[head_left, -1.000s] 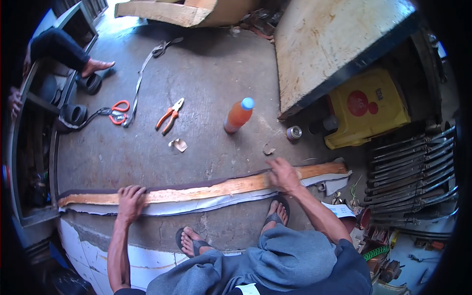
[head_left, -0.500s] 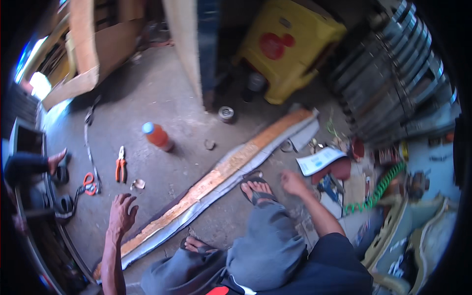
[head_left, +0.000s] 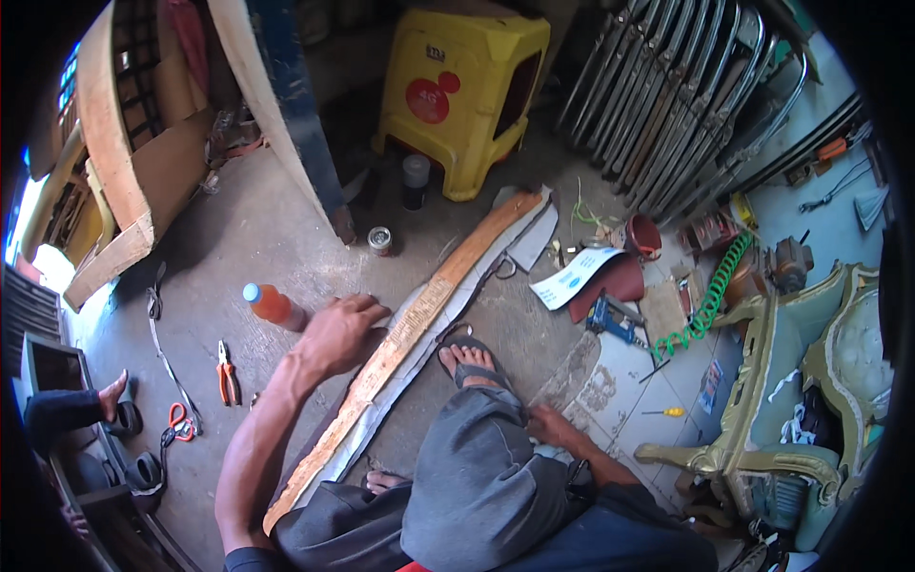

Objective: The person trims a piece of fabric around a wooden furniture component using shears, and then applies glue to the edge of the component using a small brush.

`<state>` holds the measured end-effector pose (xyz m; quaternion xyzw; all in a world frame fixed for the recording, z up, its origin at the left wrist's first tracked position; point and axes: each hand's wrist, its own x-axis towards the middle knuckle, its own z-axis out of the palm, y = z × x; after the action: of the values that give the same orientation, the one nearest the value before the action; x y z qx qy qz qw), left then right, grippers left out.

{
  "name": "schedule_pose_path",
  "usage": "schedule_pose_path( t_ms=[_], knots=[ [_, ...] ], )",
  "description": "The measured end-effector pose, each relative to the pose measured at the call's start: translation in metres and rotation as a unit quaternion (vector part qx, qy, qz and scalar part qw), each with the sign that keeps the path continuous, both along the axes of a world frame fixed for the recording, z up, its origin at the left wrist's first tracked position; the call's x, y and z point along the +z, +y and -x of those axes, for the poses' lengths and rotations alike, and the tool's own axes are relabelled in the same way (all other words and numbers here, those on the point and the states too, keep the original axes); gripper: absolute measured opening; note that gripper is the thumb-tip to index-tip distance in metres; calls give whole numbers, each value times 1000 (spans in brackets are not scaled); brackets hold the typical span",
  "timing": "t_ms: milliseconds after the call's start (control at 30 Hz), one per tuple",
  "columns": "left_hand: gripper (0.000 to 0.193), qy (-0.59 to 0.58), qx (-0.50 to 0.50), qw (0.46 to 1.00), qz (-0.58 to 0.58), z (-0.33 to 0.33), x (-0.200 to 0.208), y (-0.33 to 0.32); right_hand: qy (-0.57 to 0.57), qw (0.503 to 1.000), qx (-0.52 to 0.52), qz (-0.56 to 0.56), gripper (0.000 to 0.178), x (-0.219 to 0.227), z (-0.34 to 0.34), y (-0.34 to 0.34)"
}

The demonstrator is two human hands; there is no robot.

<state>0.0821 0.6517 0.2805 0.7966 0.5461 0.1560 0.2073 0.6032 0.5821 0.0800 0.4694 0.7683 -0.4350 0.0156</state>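
Note:
A long, narrow tan strip (head_left: 400,329), rough and slightly curved, lies slantwise on the floor with pale grey fabric (head_left: 381,410) along its right side. Close to the strip's left edge, my left hand (head_left: 343,334) reaches down to the floor with fingers bent and drawn in. Whatever is under the fingers is hidden. My right hand (head_left: 562,429) is low beside my right knee, its fingers mostly out of sight behind the trouser leg. My sandalled right foot (head_left: 472,362) rests just right of the strip.
An orange bottle (head_left: 272,303), pliers (head_left: 227,377) and scissors (head_left: 179,421) are on the left. A small can (head_left: 380,240) and yellow stool (head_left: 462,95) stand farther back. Rightward are a blue tool (head_left: 615,319), green coiled hose (head_left: 710,300), screwdriver (head_left: 672,412) and carved chair frame (head_left: 753,381).
My left hand has moved right and forward beside the strip, covering where a small ring lay. My right hand has drawn back beside my knee. The view has shifted.

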Motion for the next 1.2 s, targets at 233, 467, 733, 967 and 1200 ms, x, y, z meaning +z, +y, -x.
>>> schedule_pose_path(
  t_ms=[233, 467, 733, 967, 1200],
  knots=[
    [31, 8, -3, 1000, 28, 9, -11, -17, -126, 968, -209, -54, 49, 46, -75, 14],
    [35, 48, -11, 981, 186, -15, -51, 7, -361, 888, -222, -178, 58, 175, -56, 156],
    [37, 87, 12, 982, 165, -112, -115, 159, -70, 950, -51, -301, 52, 128, 67, 411],
    [40, -37, 152, 987, 32, -242, -159, 337, 6, 924, 63, -378, 51, 1, 66, 609],
    [58, 40, 278, 959, 38, -295, -226, 398, 96, 968, 48, -229, 21, -10, 87, 645]
  ],
)
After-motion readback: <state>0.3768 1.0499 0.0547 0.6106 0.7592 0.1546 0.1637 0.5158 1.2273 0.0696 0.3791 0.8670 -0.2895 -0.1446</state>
